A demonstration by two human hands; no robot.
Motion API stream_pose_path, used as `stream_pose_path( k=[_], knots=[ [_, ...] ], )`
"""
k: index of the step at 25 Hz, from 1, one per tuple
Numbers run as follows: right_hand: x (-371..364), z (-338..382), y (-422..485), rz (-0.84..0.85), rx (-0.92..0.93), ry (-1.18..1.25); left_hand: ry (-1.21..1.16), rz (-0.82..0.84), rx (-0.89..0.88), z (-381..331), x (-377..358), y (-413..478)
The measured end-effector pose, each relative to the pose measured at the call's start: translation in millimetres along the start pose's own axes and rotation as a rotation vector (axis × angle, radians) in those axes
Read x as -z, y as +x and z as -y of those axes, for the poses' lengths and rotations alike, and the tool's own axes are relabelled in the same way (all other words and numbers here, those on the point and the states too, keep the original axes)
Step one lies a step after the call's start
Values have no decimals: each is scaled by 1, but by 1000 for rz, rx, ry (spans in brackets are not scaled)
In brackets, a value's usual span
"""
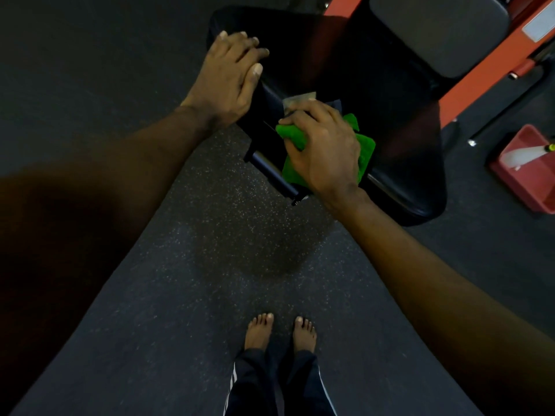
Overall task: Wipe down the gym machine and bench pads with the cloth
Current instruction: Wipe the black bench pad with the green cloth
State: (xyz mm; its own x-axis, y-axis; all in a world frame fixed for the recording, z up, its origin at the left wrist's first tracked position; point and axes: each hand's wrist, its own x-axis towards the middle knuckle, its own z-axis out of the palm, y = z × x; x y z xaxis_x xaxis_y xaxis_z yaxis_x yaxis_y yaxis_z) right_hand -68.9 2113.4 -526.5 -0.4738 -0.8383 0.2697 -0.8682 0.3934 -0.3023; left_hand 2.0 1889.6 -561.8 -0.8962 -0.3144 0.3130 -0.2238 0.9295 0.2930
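Nothing legible anywhere: blurred beyond reading, a pale rectangular sticker (pixel 538 30) on the orange-painted metal machine frame (pixel 480 73) and a small greyish label (pixel 299 100) on the black padded vinyl seat (pixel 405 166), letters or numbers indistinguishable.

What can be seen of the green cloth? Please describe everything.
The green cloth looks soft and fuzzy, crumpled into a bunch. The right hand covers most of it and grips it, fingers curled round one edge. It is pressed against the front edge of the black seat pad, beside a dark bar.
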Motion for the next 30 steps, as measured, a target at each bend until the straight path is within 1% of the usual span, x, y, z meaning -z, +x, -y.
stream_pose_path(
  k=[4,6,9,11,17,19,25,30],
  knots=[
    [-2,21,42,38,-37,49,-8,-22,0,1,-3,1],
    [-3,24,48,43,-27,56,-18,-26,11,0,-4,1],
    [-2,17,34,62,32,50,-31,-34,20,-1,-4,0],
    [-3,12,28,71,40,49,-41,-31,20,-1,-2,0],
    [-7,21,45,28,-57,36,-81,-70,24,-1,-8,-1],
    [-6,22,49,33,-52,36,-91,-86,26,-2,-11,-1],
    [14,-9,3,72,-35,104,-117,-99,36,-2,-11,-1],
    [6,6,15,40,-105,19,-134,-106,43,-2,-12,-2]
  ],
)
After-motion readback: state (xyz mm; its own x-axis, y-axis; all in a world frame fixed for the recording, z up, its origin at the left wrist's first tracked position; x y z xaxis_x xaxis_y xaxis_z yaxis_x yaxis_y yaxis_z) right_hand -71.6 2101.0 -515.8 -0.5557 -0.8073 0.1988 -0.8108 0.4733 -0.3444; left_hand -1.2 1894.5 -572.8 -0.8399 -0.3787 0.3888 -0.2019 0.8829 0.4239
